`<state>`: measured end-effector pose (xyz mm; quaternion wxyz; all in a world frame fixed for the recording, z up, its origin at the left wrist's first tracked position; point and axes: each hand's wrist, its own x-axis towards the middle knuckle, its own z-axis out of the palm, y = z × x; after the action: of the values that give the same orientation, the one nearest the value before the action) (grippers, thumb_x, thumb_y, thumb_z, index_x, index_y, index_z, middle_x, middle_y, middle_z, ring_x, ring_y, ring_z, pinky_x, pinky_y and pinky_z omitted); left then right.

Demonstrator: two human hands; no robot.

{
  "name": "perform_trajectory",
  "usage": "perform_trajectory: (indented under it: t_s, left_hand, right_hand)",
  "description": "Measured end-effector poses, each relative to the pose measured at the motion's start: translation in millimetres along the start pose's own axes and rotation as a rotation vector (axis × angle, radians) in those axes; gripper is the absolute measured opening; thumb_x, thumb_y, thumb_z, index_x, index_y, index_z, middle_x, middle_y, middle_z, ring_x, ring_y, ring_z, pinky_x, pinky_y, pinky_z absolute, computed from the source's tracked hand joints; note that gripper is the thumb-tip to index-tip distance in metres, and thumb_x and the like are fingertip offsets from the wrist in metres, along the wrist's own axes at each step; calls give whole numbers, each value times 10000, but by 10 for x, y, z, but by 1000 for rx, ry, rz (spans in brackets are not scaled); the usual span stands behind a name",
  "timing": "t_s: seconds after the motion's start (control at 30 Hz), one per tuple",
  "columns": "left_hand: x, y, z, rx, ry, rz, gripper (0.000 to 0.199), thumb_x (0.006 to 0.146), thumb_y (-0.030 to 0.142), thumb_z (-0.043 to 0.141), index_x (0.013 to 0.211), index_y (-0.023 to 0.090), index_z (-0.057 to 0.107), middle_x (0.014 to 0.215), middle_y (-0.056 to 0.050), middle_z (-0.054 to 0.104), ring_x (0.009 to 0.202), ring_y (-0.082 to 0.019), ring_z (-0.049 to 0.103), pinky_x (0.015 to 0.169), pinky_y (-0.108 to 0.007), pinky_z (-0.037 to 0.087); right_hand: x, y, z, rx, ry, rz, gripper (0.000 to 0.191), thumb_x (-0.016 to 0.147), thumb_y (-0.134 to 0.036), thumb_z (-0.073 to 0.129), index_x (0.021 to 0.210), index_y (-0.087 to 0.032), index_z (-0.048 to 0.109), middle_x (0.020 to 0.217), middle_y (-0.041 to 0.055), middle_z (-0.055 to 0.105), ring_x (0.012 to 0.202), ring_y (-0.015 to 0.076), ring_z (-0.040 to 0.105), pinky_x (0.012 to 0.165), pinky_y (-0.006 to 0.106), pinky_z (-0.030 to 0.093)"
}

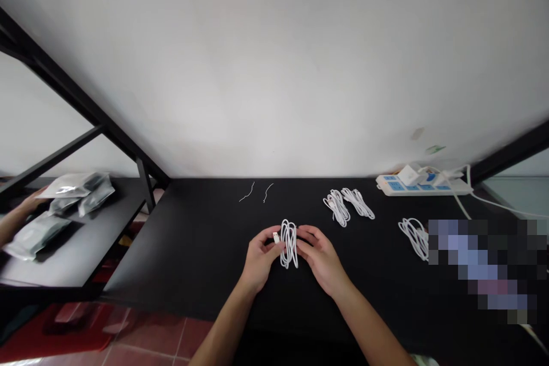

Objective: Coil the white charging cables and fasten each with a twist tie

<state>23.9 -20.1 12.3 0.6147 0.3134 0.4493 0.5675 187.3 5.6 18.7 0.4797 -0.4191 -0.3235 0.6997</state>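
Observation:
Near the front middle of the black table, a coiled white USB cable point(289, 246) is held upright between both hands. My left hand point(261, 260) grips the coil from its left side, thumb in front, with the USB plug point(276, 237) sticking out by the fingers. From the other side, my right hand point(319, 257) pinches the coil's right edge; its fingertips are partly hidden behind the loops. Two thin white twist ties point(247, 192) lie apart farther back on the table. To the right rest two coiled white cables point(337, 207), side by side.
A white power strip point(422, 185) with a plugged-in charger point(412, 175) stands against the wall at right. Another coiled cable point(414, 237) lies before it, beside a blurred patch. At left, another person's hand point(32, 203) touches plastic bags point(71, 185) on a neighbouring table.

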Motion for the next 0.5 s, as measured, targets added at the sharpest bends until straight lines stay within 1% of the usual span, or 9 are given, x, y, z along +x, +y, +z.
perform_trajectory:
  t_s: [0.07, 0.13, 0.2, 0.27, 0.33, 0.4, 0.43, 0.5]
  left_hand:
    - [-11, -3, 13, 23, -15, -3, 496, 745, 331, 854, 1181, 158, 689, 1100, -106, 745, 898, -221, 743, 844, -346, 597]
    - [-27, -1, 36, 76, -2, -5, 497, 745, 347, 852, 1174, 153, 692, 1073, -104, 751, 846, -216, 750, 799, -333, 604]
    - [-44, 6, 60, 147, 30, -5, 484, 739, 354, 855, 1149, 147, 704, 1041, -105, 758, 810, -219, 755, 748, -317, 607]
    - [-58, 15, 69, 222, 55, 15, 436, 742, 357, 850, 1097, 136, 725, 1018, -110, 764, 834, -234, 759, 755, -317, 607]
    - [-64, 26, 42, 284, 86, 42, 389, 761, 362, 834, 1060, 133, 740, 992, -110, 769, 881, -242, 756, 795, -321, 603]
    - [-61, 46, -30, 312, 147, 59, 382, 781, 372, 816, 1073, 139, 736, 961, -94, 765, 873, -222, 750, 796, -303, 599]
    - [-57, 61, -79, 318, 183, 64, 391, 792, 380, 806, 1092, 141, 728, 935, -81, 758, 830, -198, 745, 760, -282, 596]
    - [-48, 101, -189, 305, 236, 71, 411, 824, 405, 774, 1133, 144, 702, 906, -61, 738, 688, -133, 702, 623, -223, 562]
  right_hand:
    - [10, -19, 3, -2, -50, 52, 464, 725, -367, 836, 1122, -230, 636, 1038, 72, 746, 950, 238, 721, 860, 393, 574]
    - [13, -27, 11, -53, -74, 62, 518, 745, -401, 824, 1188, -215, 631, 988, 81, 757, 891, 237, 726, 783, 369, 569]
    - [8, -25, 23, -125, -83, 31, 515, 736, -418, 829, 1168, -191, 662, 976, 96, 762, 877, 247, 723, 732, 351, 559]
    - [3, -16, 25, -204, -79, -24, 457, 731, -432, 831, 1086, -174, 705, 975, 108, 764, 893, 259, 720, 752, 361, 563]
    - [7, -6, -2, -288, -27, -107, 406, 749, -461, 811, 1017, -168, 727, 968, 110, 761, 905, 264, 719, 827, 396, 568]
    - [22, -3, -67, -359, 67, -188, 424, 771, -504, 781, 1025, -168, 729, 934, 103, 751, 886, 263, 719, 861, 416, 573]
    - [33, -6, -110, -378, 118, -218, 449, 777, -524, 769, 1045, -168, 723, 913, 96, 741, 865, 261, 720, 844, 414, 583]
    - [56, -21, -204, -378, 202, -249, 495, 779, -552, 759, 1091, -173, 698, 887, 72, 709, 793, 238, 717, 759, 388, 607]
